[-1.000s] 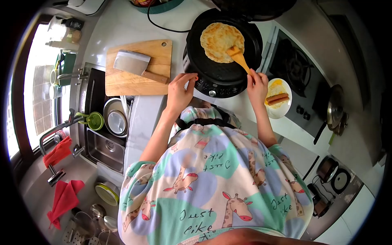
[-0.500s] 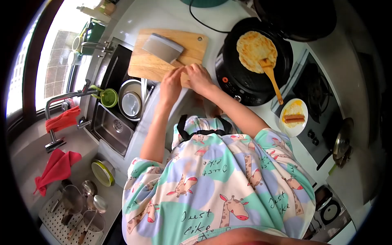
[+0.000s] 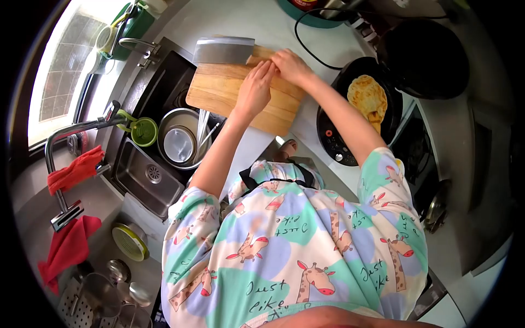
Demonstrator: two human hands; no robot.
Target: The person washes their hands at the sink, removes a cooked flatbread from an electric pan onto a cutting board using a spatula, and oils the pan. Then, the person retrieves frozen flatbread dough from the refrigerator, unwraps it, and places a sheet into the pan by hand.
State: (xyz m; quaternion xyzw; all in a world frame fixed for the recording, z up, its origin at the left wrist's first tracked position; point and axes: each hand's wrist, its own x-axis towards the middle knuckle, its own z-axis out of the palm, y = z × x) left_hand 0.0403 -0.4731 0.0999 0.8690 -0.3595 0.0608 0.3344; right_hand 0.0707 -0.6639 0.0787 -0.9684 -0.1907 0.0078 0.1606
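A cleaver [image 3: 224, 51] lies across the far part of the wooden cutting board [image 3: 224, 87], its blade to the left. Its wooden handle [image 3: 259, 53] runs right, toward my fingers. My left hand [image 3: 256, 87] is over the board with its fingers bent together, the tips meeting those of my other hand. From the right, my right hand [image 3: 291, 66] reaches in, fingers pinched just beside the handle's end. Whatever sits between the fingertips is too hidden to make out. Further right, a browned flatbread [image 3: 366, 94] lies in the black electric pan [image 3: 342, 106], with a wooden spatula [image 3: 375, 119] on it.
Left of the board is a sink [image 3: 147, 177] beside metal bowls [image 3: 179, 143], chopsticks [image 3: 203, 128] and a green cup [image 3: 144, 131]. A faucet [image 3: 82, 128] carries red cloths [image 3: 76, 169]. The pan's raised lid [image 3: 424, 57] and a black cord [image 3: 309, 49] are at the back right.
Both hands, still together, have moved from the board's near edge to farther over it. The camera view has shifted and turned. The plate with sausages has dropped out of sight.
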